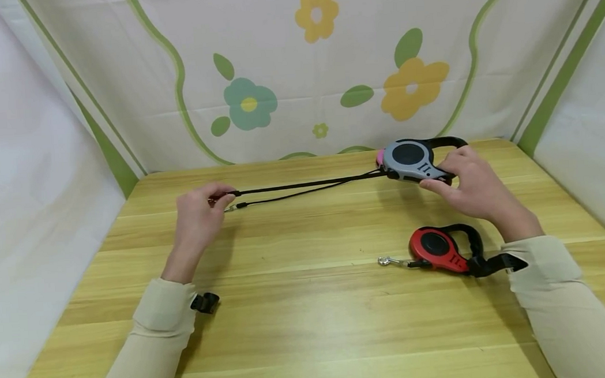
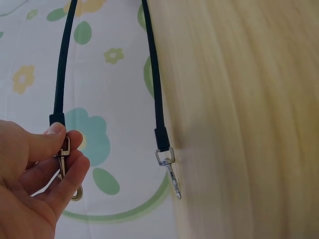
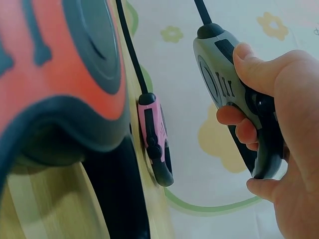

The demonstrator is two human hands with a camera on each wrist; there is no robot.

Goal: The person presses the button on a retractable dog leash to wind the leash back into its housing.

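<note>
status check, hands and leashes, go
Left hand pinches clip of black cord. Right hand grips grey leash. Pink leash behind it, red leash lying on table.

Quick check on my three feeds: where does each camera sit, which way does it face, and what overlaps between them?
Head: above, looking forward and down at the wooden table; both hands and sleeves show.
Left wrist: by the left hand, facing along the black cords; fingers pinch a metal clip.
Right wrist: by the right hand, facing the grey leash it grips, red leash close.
Shared: head and right wrist both show grey and red leashes.
</note>
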